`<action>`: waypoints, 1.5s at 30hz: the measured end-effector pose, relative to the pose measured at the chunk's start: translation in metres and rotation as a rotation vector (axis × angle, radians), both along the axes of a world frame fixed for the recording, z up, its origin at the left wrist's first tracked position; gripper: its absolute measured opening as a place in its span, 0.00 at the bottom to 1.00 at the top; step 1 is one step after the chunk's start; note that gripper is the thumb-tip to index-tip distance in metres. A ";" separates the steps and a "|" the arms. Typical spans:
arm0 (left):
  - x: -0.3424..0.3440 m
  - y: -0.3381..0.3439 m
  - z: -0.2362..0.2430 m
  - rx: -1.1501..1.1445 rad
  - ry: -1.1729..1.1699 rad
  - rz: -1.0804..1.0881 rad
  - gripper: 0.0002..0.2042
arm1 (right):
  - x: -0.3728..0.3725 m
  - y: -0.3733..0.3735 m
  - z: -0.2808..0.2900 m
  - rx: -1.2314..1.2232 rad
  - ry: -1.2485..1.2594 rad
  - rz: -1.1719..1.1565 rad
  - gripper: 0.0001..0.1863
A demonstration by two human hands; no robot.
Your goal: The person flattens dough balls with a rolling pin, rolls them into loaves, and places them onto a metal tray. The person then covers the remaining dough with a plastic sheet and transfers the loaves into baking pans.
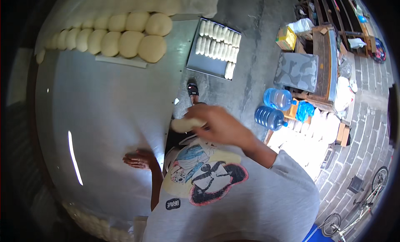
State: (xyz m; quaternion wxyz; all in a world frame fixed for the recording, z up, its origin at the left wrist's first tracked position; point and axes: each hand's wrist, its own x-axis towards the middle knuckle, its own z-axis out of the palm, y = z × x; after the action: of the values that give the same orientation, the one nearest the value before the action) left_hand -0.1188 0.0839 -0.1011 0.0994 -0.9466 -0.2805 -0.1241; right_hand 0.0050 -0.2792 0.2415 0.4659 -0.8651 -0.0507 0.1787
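My right hand (pixel 216 121) holds an elongated piece of pale dough (pixel 185 124) just off the right edge of the shiny metal table (pixel 104 113). My left hand (pixel 137 160) rests flat on the table near its front right edge, fingers spread, holding nothing. Several round dough balls (pixel 133 40) lie in rows at the far end of the table. A dark baking tray (pixel 208 63) with several shaped dough pieces (pixel 216 42) sits beyond the table's right edge, ahead of my right hand.
A sandalled foot (pixel 192 90) shows on the concrete floor. Two blue water jugs (pixel 273 109) lie to the right, beside wooden crates and white sacks. More dough lines the table's near edge (pixel 96 223). A bicycle (pixel 358 213) stands at the lower right.
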 end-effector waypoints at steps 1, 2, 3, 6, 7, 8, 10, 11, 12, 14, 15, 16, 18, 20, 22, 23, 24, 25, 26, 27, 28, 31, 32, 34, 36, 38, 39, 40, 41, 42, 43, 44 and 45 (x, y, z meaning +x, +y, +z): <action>-0.005 0.008 -0.006 0.036 0.045 0.063 0.32 | 0.001 -0.029 -0.004 -0.054 0.123 -0.091 0.20; -0.015 0.020 -0.006 0.082 0.090 0.148 0.32 | 0.005 -0.056 -0.015 -0.125 0.098 -0.127 0.19; -0.022 0.028 -0.008 0.126 0.129 0.233 0.32 | 0.010 -0.087 -0.038 -0.195 0.067 -0.165 0.19; 0.021 0.004 0.033 -0.248 0.094 0.043 0.28 | -0.009 -0.198 -0.149 -0.467 0.173 -0.444 0.17; 0.050 -0.012 0.048 -0.310 -0.043 -0.107 0.26 | -0.007 -0.229 -0.198 -0.532 0.182 -0.516 0.17; 0.074 -0.023 0.057 -0.359 -0.180 -0.263 0.24 | -0.003 -0.258 -0.256 -0.596 0.233 -0.613 0.18; 0.131 -0.064 0.061 -0.709 -0.340 -0.217 0.23 | -0.013 -0.285 -0.371 -0.646 0.311 -0.705 0.20; 0.159 -0.079 0.058 -0.757 -0.339 -0.205 0.24 | -0.031 -0.291 -0.422 -0.869 0.502 -0.778 0.23; 0.193 -0.099 0.045 -0.880 -0.348 -0.282 0.25 | -0.057 -0.303 -0.442 -1.103 0.708 -0.867 0.27; 0.264 -0.125 0.035 -0.953 -0.314 -0.242 0.24 | -0.078 -0.303 -0.450 -0.946 0.856 -0.701 0.29; 0.293 -0.120 0.029 -0.976 -0.323 -0.196 0.26 | -0.077 -0.296 -0.445 -0.790 0.965 -0.512 0.30; 0.306 -0.124 0.035 -0.954 -0.332 -0.174 0.26 | -0.066 -0.275 -0.431 -0.680 0.965 -0.408 0.30; 0.344 -0.164 0.050 -0.562 -0.067 -0.154 0.31 | -0.074 -0.266 -0.415 -0.591 0.843 -0.431 0.28; 0.351 -0.152 0.050 -0.432 -0.033 -0.217 0.34 | -0.041 -0.241 -0.389 -0.581 0.786 -0.339 0.25; 0.339 -0.119 0.059 -0.458 0.028 -0.143 0.30 | 0.015 -0.203 -0.348 -0.337 0.791 -0.054 0.23; 0.329 -0.105 0.063 -0.499 0.080 -0.098 0.28 | 0.042 -0.190 -0.329 -0.247 0.722 0.130 0.21; 0.319 -0.094 0.068 -0.476 0.170 -0.127 0.26 | 0.072 -0.174 -0.310 -0.159 0.650 0.327 0.19; 0.281 -0.044 0.043 -0.240 0.104 -0.223 0.24 | 0.104 -0.136 -0.278 0.071 0.664 0.410 0.18; 0.243 0.004 0.017 -0.109 0.066 -0.289 0.25 | 0.135 -0.097 -0.241 0.298 0.691 0.502 0.17; 0.247 -0.016 0.027 -0.647 0.007 -0.026 0.22 | 0.163 -0.081 -0.218 0.381 0.671 0.540 0.17; 0.264 -0.033 0.062 -0.942 0.042 0.220 0.17 | 0.191 -0.057 -0.195 0.471 0.655 0.580 0.19; 0.243 0.034 0.069 -0.863 -0.512 0.159 0.13 | 0.276 0.105 -0.129 0.569 0.766 0.481 0.23; 0.249 0.041 0.081 -0.917 -0.620 0.160 0.13 | 0.308 0.146 -0.136 0.535 0.703 0.459 0.24; 0.211 0.075 0.068 -1.210 -0.593 0.402 0.13 | 0.363 0.266 -0.148 0.557 0.592 0.450 0.23; 0.186 0.076 0.061 -0.993 -0.570 0.194 0.15 | 0.436 0.387 -0.217 0.753 0.707 0.213 0.19; 0.171 0.060 0.038 -0.574 -0.428 0.056 0.17 | 0.529 0.500 -0.287 0.759 0.472 0.216 0.12; 0.186 0.056 0.037 -0.653 -0.457 0.041 0.19 | 0.599 0.536 -0.308 0.594 0.359 0.236 0.11; 0.193 0.058 0.047 -0.717 -0.465 0.043 0.20 | 0.633 0.587 -0.315 0.391 0.127 0.007 0.13; 0.200 0.059 0.054 -0.749 -0.521 0.076 0.21 | 0.668 0.639 -0.315 -0.008 -0.238 -0.110 0.16; 0.246 0.046 0.057 -0.861 -0.724 -0.002 0.21 | 0.804 0.632 -0.269 -0.373 -1.062 -0.125 0.20; 0.228 0.052 0.046 -0.872 -0.665 0.035 0.20 | 0.794 0.682 -0.283 -0.147 -0.819 -0.144 0.20; 0.214 0.054 0.047 -0.885 -0.629 0.070 0.20 | 0.771 0.733 -0.273 0.296 -0.426 -0.202 0.19; 0.209 0.054 0.054 -0.848 -0.594 0.130 0.17 | 0.737 0.762 -0.278 0.761 0.015 -0.366 0.19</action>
State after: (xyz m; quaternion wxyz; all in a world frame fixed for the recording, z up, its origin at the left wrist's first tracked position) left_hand 0.0901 0.1384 -0.0476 -0.3689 -0.8084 -0.3805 -0.2562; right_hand 0.7421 0.4829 -0.0364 0.7765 -0.6248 0.0450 0.0680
